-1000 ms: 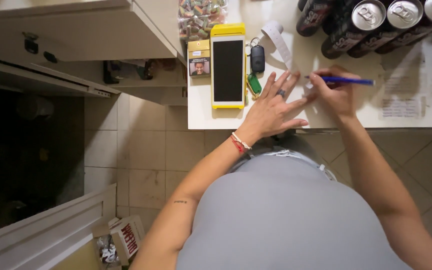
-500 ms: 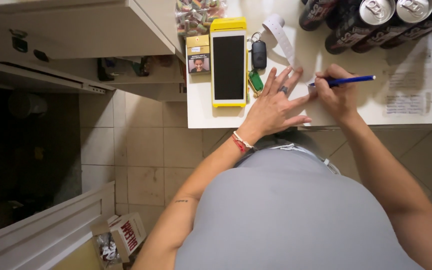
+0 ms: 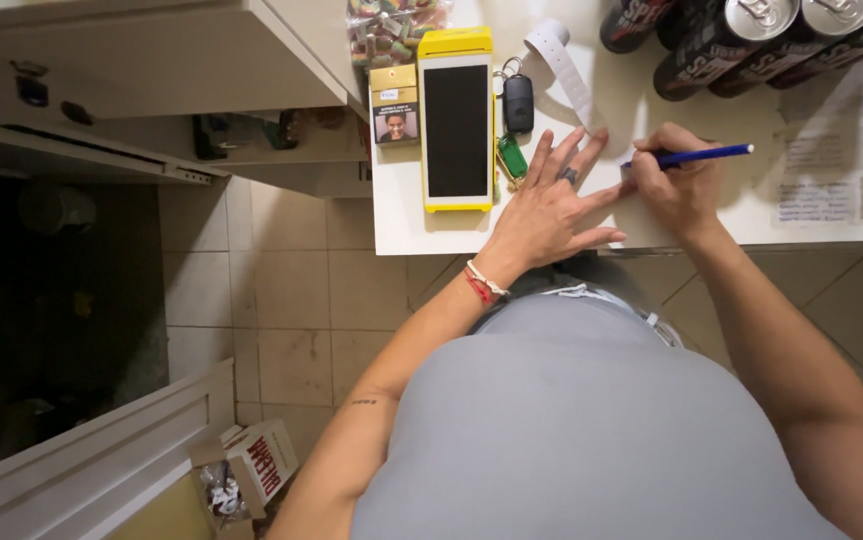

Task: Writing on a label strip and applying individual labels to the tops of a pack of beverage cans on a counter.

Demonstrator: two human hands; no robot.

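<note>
Blue pen pinched in right hand's fingers, tip beside left hand.

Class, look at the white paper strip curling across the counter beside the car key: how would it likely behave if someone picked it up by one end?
The paper strip looks thin and already curls, so it would probably flop and bend. It seems very light and might flutter or slide easily. It could likely crease or tear if pulled.
</note>
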